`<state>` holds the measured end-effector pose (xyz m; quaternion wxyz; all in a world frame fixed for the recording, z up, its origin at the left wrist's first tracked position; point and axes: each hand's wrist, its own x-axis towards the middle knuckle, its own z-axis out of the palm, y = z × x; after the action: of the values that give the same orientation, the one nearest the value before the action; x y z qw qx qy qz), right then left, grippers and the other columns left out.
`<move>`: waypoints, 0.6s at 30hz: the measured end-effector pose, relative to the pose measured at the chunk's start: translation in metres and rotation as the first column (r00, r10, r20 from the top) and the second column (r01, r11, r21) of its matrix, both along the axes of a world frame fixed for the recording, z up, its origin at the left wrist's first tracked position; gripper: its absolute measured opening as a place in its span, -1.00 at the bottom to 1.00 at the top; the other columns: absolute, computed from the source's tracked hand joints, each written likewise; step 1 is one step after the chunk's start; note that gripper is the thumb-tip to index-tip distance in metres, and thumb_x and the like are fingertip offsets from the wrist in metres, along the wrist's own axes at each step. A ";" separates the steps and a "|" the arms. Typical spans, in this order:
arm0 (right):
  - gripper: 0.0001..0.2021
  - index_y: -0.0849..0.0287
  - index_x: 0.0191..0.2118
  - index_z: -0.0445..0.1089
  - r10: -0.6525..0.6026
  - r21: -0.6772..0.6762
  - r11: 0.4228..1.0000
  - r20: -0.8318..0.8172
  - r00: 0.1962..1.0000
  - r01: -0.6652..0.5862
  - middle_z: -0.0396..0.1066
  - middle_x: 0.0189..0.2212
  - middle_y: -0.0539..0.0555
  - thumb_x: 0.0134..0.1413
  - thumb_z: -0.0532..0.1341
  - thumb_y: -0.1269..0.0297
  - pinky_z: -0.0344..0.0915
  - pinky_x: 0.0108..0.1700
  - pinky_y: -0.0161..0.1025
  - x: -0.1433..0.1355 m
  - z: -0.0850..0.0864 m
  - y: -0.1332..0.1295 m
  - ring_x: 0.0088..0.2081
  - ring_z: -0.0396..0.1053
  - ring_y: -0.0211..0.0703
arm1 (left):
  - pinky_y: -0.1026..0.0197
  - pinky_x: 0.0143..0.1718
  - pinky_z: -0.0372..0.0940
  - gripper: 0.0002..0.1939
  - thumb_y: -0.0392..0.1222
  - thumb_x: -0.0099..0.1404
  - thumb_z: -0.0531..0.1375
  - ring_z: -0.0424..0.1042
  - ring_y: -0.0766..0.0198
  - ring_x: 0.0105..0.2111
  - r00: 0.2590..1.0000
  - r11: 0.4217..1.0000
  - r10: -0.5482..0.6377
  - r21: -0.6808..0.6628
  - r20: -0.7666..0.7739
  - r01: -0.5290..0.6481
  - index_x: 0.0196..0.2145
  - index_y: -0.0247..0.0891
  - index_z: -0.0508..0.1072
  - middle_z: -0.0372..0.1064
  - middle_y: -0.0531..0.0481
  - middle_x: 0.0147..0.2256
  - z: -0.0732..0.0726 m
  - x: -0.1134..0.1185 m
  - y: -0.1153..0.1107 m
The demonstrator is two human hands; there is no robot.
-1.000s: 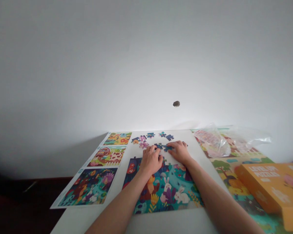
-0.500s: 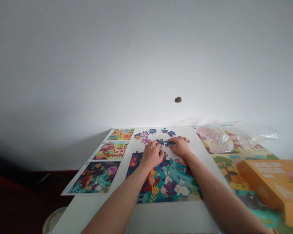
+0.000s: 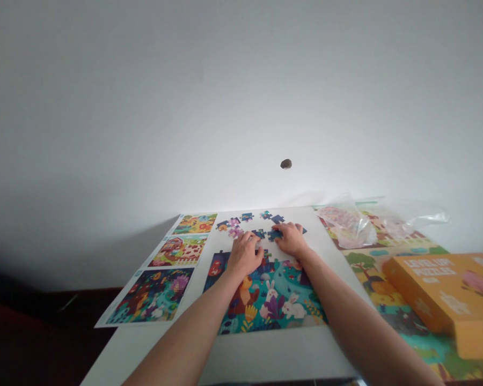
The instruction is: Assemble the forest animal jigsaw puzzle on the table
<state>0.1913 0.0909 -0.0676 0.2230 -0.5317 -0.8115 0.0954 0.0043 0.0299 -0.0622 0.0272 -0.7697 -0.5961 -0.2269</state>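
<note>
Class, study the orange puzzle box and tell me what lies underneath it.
A colourful printed sheet extends out from under the orange box, showing a tree and teal patches. Whatever is printed directly beneath the box is covered.

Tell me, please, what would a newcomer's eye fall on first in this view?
Probably the colourful, partly assembled puzzle on the white table, its white rabbits near the lower edge, with both hands just beyond its top. Next, perhaps, the bright orange box at the right, and the dark hole in the pale wall above.
</note>
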 end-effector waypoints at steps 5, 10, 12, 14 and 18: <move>-0.60 0.01 0.04 0.36 0.005 -0.006 1.000 0.003 1.000 -0.005 0.41 0.01 0.07 0.01 0.19 0.29 -0.10 0.10 0.05 -0.001 0.000 0.000 0.06 0.21 0.05 | 0.07 0.04 0.17 -0.80 -0.21 0.26 0.13 0.29 0.10 -0.02 1.000 1.000 -0.001 0.001 0.012 0.001 -0.16 -0.18 0.45 0.32 -0.08 -0.13 0.000 0.000 0.000; -0.59 0.01 0.04 0.35 0.001 0.000 1.000 0.021 1.000 -0.001 0.40 0.01 0.08 0.02 0.17 0.29 -0.08 0.09 0.05 -0.002 0.001 -0.001 0.05 0.21 0.06 | 0.09 0.03 0.18 -0.81 -0.21 0.25 0.15 0.30 0.12 -0.04 1.000 1.000 0.006 -0.008 0.031 -0.006 -0.17 -0.16 0.47 0.33 -0.05 -0.12 0.001 -0.003 0.003; -0.59 0.01 0.05 0.35 -0.001 -0.003 1.000 0.031 1.000 0.001 0.40 0.01 0.08 0.02 0.17 0.29 -0.08 0.09 0.05 -0.002 0.003 -0.002 0.05 0.21 0.06 | 0.10 0.01 0.19 -0.82 -0.22 0.24 0.15 0.32 0.13 -0.06 0.999 1.000 0.017 -0.014 0.036 -0.016 -0.19 -0.15 0.47 0.35 -0.04 -0.16 0.000 -0.004 0.005; -0.59 0.01 0.05 0.35 0.003 -0.005 1.000 0.041 0.999 -0.003 0.40 0.01 0.09 0.02 0.17 0.29 -0.09 0.11 0.06 -0.003 0.004 -0.003 0.05 0.22 0.06 | 0.11 -0.02 0.21 -0.84 -0.23 0.24 0.15 0.33 0.12 -0.08 0.999 0.999 0.034 -0.017 0.041 -0.034 -0.23 -0.16 0.48 0.36 -0.03 -0.21 -0.001 -0.003 0.008; -0.59 0.01 0.04 0.36 0.010 0.027 1.000 0.050 0.999 -0.011 0.41 -0.02 0.09 0.01 0.18 0.30 -0.16 0.14 0.10 -0.003 0.005 -0.004 0.03 0.23 0.06 | 0.09 -0.07 0.22 -0.87 -0.29 0.21 0.14 0.34 0.09 -0.11 0.994 0.996 0.089 -0.009 0.056 -0.089 -0.29 -0.19 0.46 0.37 -0.06 -0.25 -0.003 0.002 0.014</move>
<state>0.1885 0.0873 -0.0625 0.2094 -0.5265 -0.8208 0.0721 0.0064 0.0438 -0.0649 0.0179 -0.7358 -0.6310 -0.2451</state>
